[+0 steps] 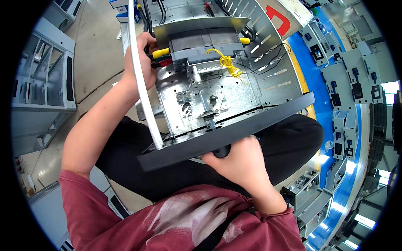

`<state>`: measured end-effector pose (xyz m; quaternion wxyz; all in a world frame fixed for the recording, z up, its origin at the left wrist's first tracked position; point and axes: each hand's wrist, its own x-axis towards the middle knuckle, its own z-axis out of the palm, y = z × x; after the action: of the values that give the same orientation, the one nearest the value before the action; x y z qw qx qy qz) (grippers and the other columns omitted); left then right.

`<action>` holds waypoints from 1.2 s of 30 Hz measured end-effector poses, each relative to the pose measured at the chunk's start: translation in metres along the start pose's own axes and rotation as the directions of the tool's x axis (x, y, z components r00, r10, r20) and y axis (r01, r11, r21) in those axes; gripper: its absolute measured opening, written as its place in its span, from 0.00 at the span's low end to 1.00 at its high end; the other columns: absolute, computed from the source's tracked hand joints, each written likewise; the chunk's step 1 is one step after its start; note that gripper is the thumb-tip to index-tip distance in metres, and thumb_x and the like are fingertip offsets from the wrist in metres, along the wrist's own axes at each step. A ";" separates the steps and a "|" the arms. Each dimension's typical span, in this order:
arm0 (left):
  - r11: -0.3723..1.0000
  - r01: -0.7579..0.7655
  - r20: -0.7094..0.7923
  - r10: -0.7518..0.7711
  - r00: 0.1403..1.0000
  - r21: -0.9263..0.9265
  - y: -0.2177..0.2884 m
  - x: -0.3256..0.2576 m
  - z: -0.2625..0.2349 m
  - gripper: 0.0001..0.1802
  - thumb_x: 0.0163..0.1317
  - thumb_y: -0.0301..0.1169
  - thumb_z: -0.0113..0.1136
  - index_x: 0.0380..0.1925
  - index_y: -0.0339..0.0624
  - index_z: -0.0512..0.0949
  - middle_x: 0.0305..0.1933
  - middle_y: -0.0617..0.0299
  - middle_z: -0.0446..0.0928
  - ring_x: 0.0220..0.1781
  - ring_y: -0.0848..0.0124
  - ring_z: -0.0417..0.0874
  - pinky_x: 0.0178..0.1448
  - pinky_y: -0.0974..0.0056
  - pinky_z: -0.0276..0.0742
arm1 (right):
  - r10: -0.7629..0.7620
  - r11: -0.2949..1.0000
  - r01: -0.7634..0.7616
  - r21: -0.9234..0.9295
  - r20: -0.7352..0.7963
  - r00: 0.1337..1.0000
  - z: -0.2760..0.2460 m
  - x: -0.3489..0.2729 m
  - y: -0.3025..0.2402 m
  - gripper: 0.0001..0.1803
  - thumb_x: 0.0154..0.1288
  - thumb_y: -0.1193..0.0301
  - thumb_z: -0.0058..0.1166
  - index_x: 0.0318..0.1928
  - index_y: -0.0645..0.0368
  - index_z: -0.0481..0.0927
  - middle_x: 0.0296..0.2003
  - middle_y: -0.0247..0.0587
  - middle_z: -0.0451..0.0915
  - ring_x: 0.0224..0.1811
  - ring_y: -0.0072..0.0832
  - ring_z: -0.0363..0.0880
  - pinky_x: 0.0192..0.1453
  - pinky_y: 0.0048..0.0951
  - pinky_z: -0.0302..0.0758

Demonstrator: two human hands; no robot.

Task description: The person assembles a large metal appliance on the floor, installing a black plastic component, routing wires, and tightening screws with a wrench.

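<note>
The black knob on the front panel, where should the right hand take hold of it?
Wrap the black knob around its rounded body from below, at the near face of the dark front panel. It juts toward the person, and the right hand already cups it there.

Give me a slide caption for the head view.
Left hand grips yellow-handled pliers inside metal chassis; right hand holds black knob.

The left hand (140,62) reaches far forward on an outstretched arm, fingers curled in a grip. The right hand (240,161) stays close to the body, fist closed, wrist bent.
</note>
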<state>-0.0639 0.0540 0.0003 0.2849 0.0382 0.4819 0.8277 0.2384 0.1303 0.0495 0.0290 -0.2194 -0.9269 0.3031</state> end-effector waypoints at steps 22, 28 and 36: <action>0.997 0.065 0.012 -0.066 0.998 0.037 0.009 -0.025 0.009 0.10 0.69 0.33 0.55 0.30 0.41 0.74 0.29 0.66 0.71 0.34 0.74 0.70 0.45 0.64 0.73 | 0.049 0.049 -0.548 0.835 0.546 0.836 0.014 -0.014 0.015 0.11 0.72 0.71 0.62 0.48 0.64 0.79 0.30 0.33 0.77 0.16 0.17 0.67 0.18 0.23 0.59; 0.996 0.060 -0.002 -0.060 0.998 0.064 0.014 -0.027 0.015 0.09 0.70 0.32 0.54 0.30 0.42 0.72 0.31 0.68 0.66 0.35 0.76 0.65 0.45 0.66 0.70 | 0.186 0.593 -0.389 0.705 0.351 0.918 0.012 -0.014 0.012 0.11 0.65 0.69 0.68 0.40 0.65 0.84 0.29 0.36 0.82 0.24 0.29 0.79 0.30 0.35 0.76; 0.993 0.076 0.053 -0.081 0.995 0.085 0.013 -0.036 0.006 0.09 0.71 0.32 0.54 0.30 0.42 0.73 0.31 0.69 0.66 0.34 0.78 0.65 0.43 0.69 0.68 | 0.112 0.989 -0.118 0.090 0.070 0.991 0.000 -0.014 -0.012 0.13 0.58 0.64 0.73 0.30 0.60 0.85 0.24 0.45 0.82 0.28 0.47 0.83 0.34 0.43 0.78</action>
<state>-0.0377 0.0359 0.0219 0.3291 0.0544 0.5085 0.7938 0.2467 0.1156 0.0572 -0.0080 -0.2608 -0.8979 0.3545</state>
